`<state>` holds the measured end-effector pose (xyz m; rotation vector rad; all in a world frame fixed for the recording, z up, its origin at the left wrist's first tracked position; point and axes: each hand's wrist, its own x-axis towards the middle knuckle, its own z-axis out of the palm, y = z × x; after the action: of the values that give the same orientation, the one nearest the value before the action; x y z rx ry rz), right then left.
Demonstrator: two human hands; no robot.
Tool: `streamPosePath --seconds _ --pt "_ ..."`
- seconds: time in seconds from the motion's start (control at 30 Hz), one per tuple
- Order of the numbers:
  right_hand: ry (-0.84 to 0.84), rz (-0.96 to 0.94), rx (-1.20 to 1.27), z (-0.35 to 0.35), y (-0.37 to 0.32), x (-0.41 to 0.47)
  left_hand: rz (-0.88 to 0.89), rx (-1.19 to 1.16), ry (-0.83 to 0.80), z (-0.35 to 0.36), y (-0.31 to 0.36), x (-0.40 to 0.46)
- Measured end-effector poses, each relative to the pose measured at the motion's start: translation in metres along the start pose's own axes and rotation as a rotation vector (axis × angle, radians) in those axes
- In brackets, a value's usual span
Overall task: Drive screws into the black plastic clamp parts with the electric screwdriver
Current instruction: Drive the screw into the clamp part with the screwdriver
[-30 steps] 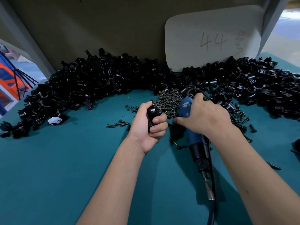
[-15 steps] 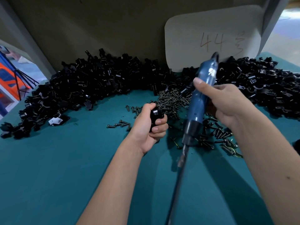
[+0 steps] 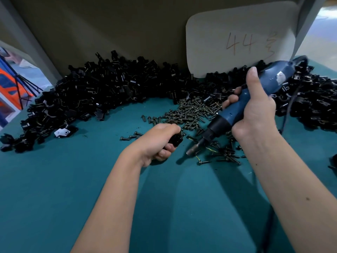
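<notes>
We grip with our right hand the blue electric screwdriver, its tip slanting down toward the black clamp part that our left hand clasps just above the green table, near the loose screws toward the table's far edge.

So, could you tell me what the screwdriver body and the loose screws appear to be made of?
Screwdriver body: apparently blue plastic with a soft sheen, black collar, bare metal tip. Loose screws: dark metal, probably plated; they glint brassy.
</notes>
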<state>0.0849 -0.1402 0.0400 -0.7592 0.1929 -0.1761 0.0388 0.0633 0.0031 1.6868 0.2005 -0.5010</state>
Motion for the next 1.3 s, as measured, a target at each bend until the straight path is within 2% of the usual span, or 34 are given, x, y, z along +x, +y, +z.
streamPosePath --seconds 0.17,0.33,0.9,1.3 --pt "0.120 -0.164 0.049 0.0022 -0.0030 -0.0010 -0.015 0.109 -0.012 0.0011 0.0035 -0.0017" --pt "0.173 -0.224 0.087 0.0000 -0.0034 -0.0012 -0.006 0.220 -0.024 0.0024 0.0053 -0.0023" --pt "0.166 -0.181 0.111 -0.0021 -0.0022 0.0019 0.000 0.280 -0.023 0.0035 0.0055 -0.0011" --pt "-0.008 -0.214 0.089 0.0022 -0.0036 -0.0044 -0.015 0.244 -0.058 0.0033 0.0028 0.0024"
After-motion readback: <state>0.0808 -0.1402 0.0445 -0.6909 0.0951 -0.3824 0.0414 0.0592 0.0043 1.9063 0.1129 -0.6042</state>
